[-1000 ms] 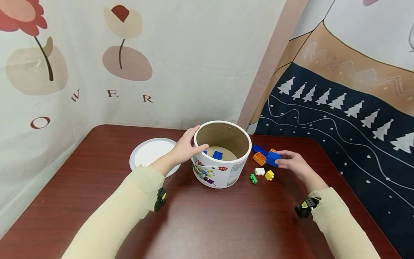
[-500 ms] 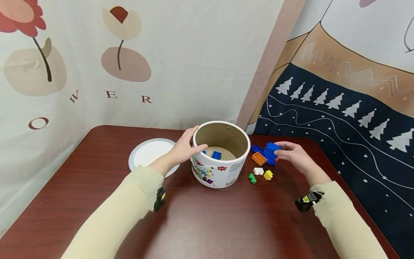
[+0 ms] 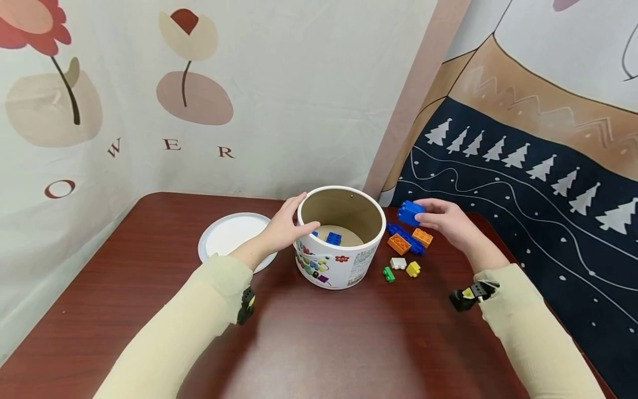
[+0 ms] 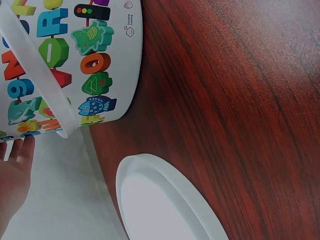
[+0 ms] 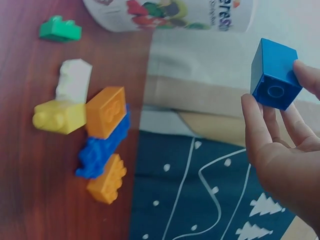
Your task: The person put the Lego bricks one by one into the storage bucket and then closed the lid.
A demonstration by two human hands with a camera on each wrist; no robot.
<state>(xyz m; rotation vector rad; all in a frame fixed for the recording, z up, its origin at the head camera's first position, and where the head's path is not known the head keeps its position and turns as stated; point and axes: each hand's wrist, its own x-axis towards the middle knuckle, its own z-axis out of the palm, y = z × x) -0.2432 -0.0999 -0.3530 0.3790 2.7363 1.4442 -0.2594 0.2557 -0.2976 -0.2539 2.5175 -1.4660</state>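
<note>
My right hand (image 3: 448,220) pinches a blue building brick (image 3: 410,213) between thumb and fingertips, raised over the loose bricks right of the white bucket (image 3: 336,265). In the right wrist view, the brick's hollow underside faces the camera. My left hand (image 3: 280,228) rests on the bucket's left rim, with fingers fairly straight and the thumb lying across the rim. A blue brick (image 3: 334,238) lies inside the bucket, with part of another blue piece near the rim. On the table are a long blue piece (image 5: 107,150) and two orange bricks (image 5: 105,112).
A white brick (image 3: 398,264), a yellow brick (image 3: 413,269) and a small green brick (image 3: 389,274) lie just right of the bucket. Its round white lid (image 3: 234,235) is flat on the table at left. Printed cloths hang behind the table (image 3: 319,343).
My right hand has lifted the blue brick up and slightly left, away from the other pieces, uncovering an orange brick and the long blue piece. My left hand stays at the bucket's rim.
</note>
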